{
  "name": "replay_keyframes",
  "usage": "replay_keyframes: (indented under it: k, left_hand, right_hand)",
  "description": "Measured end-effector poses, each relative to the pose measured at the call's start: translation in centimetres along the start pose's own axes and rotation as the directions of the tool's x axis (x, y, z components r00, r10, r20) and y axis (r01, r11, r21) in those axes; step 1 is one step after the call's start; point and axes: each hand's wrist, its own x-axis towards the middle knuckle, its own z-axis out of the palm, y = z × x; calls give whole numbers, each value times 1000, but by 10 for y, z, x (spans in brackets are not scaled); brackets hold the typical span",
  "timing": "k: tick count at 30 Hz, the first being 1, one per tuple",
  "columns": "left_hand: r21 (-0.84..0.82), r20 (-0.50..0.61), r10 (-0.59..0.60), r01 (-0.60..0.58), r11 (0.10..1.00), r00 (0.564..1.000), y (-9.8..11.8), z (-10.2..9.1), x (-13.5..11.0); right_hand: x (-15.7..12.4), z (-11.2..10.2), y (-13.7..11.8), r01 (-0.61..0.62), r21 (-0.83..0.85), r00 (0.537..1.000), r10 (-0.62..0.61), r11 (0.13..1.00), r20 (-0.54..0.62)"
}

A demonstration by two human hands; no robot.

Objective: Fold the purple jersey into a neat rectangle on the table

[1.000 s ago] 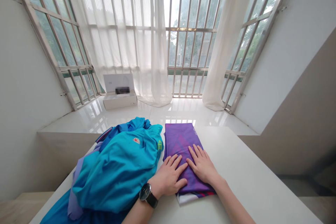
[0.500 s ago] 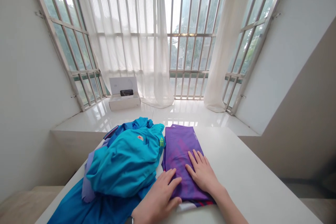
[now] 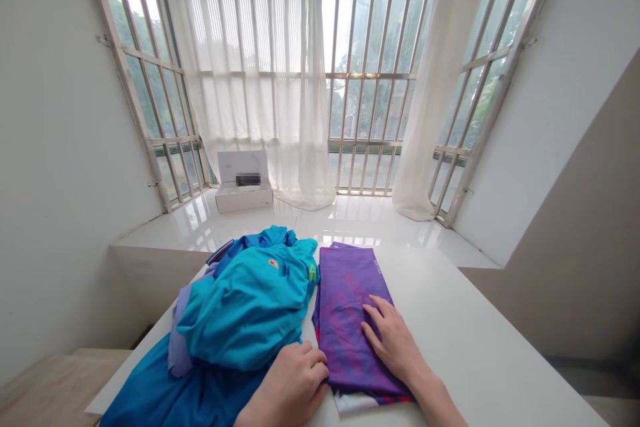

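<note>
- Purple shirt (image 3: 340, 320): folded, at 12 o'clock on the bench (image 3: 475, 340), pressed flat by right hand (image 3: 393, 340), fingers spread, nothing gripped.
- Left hand (image 3: 283, 387): at 6 o'clock, fingers curled against teal jacket (image 3: 245, 307); hold unclear.

The left hand (image 3: 286, 383) and right hand (image 3: 395, 340) are bare.

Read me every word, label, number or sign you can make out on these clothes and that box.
Purple folded garment: small print near its far edge, too small to read.
Teal jacket: yellow-green patch, marks too blurred to read.
Teal jacket: red star badge, a sign with no readable words.
White open box: dark rectangle, blurred out, unreadable.
</note>
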Motion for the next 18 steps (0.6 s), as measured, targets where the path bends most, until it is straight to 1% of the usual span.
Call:
replay_keyframes:
  k: [2,5,7,8,11,12,14,15,16,18]
  left_hand:
    - [0,-19,-16,16,1000,1000,-1,0,0]
    - [-42,-98,-68,64,997,993,-2,-3,8]
    - [-51,-161,-113,106,993,981,-1,-7,22]
    - [-50,-187,-129,121,991,974,0,-10,30]
    - [-68,-257,-133,120,990,957,3,-15,50]
    - [-89,-289,-133,112,990,948,3,-16,53]
    - [-149,-343,-146,100,984,928,5,-17,50]
    - [-179,-344,-150,92,980,927,7,-16,46]
    - [-200,-317,-142,80,977,938,8,-15,39]
    - [-207,-187,-75,36,978,979,13,-13,24]
  right_hand:
    - [-6,-9,-8,67,136,998,-67,988,-11]
    - [-17,-24,-26,153,346,980,-187,926,69]
    - [-21,-28,-38,184,412,960,-253,893,119]
    - [-20,-27,-42,191,421,956,-266,887,126]
    - [-12,-15,-43,173,461,962,-249,870,109]
    - [-8,-10,-40,145,509,968,-227,848,104]
    - [0,0,-30,66,632,979,-172,772,108]
    - [4,3,-25,31,678,982,-148,734,115]
    - [6,5,-20,3,711,984,-129,703,123]
    - [9,6,-14,-26,740,984,-114,672,138]
